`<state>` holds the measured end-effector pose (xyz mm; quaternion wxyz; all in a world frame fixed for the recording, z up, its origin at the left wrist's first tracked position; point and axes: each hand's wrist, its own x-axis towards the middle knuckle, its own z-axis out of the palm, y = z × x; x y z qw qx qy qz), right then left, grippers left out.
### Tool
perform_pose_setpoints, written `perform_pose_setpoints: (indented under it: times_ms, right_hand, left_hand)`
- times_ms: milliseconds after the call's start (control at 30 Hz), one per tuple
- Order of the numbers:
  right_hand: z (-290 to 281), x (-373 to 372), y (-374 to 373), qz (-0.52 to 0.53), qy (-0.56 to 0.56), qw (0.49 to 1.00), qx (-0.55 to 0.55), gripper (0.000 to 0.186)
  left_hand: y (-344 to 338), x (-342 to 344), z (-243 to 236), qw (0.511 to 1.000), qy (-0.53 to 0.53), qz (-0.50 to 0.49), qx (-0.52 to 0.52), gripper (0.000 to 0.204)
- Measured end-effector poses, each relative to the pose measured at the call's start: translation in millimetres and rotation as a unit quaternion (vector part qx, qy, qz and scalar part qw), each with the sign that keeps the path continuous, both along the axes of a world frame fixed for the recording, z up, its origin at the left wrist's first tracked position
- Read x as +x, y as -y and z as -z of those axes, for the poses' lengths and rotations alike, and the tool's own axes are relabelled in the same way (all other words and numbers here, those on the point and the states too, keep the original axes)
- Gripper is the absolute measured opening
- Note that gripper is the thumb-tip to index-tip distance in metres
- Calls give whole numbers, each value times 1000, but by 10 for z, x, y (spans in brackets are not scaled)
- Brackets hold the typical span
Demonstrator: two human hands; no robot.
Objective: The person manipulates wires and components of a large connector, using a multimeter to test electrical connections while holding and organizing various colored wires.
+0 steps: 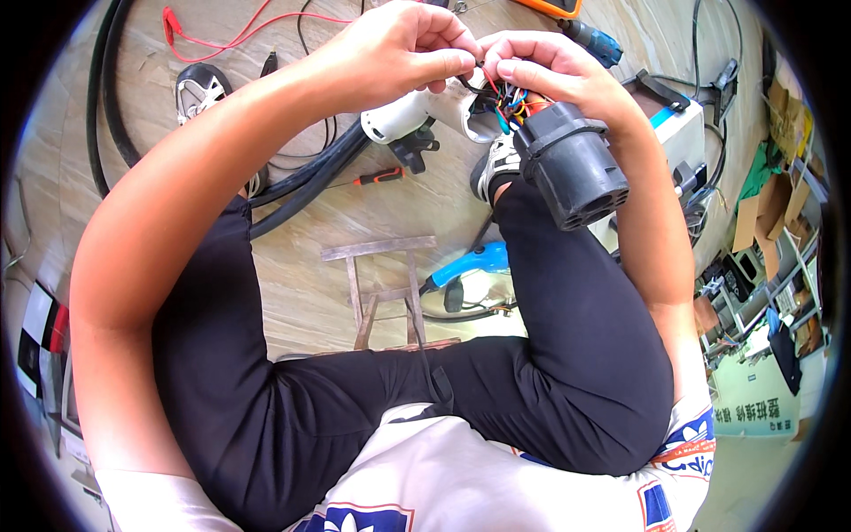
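Observation:
My left hand (421, 49) and my right hand (545, 71) meet at the top middle, fingers closed around thin wires (490, 87) at their fingertips. A bundle of coloured wires leads into a black cylindrical plastic connector (572, 173) hanging below my right hand, beside that wrist. Under my hands is a white plastic housing (397, 121), with a white tubular part (464, 117) from which wires emerge; a black fitting (412, 148) is at its lower side. The exact ends between my fingertips are too small to make out.
On the floor are thick black cables (315, 182), a screwdriver (381, 176), red test leads (213, 49), a drill (589, 40), a blue-handled plug (470, 264) and a wooden stool (377, 248). A grey case (683, 146) stands right; cardboard and cluttered shelving (771, 213) line the far right.

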<state>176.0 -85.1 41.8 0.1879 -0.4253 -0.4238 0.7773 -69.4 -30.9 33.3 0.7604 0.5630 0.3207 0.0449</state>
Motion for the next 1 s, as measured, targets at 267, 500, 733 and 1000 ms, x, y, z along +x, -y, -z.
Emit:
perform_pose_setpoints:
  times_ms: [267, 500, 733, 1000]
  right_hand:
    - [35, 0, 10, 9, 19, 1000, -2, 26]
    - [-1, 3, -10, 9, 38, 999, -7, 23]
    - [-137, -1, -67, -12, 92, 996, -14, 15]
    - [-75, 55, -76, -45, 84, 995, 3, 23]
  left_hand:
    - [-47, 38, 12, 999, -16, 29, 3, 23]
    - [-150, 165, -155, 995, -71, 38, -53, 23]
    - [-173, 312, -299, 986, -167, 18, 6, 31]
    - [-149, 369, -248, 987, -153, -5, -45, 32]
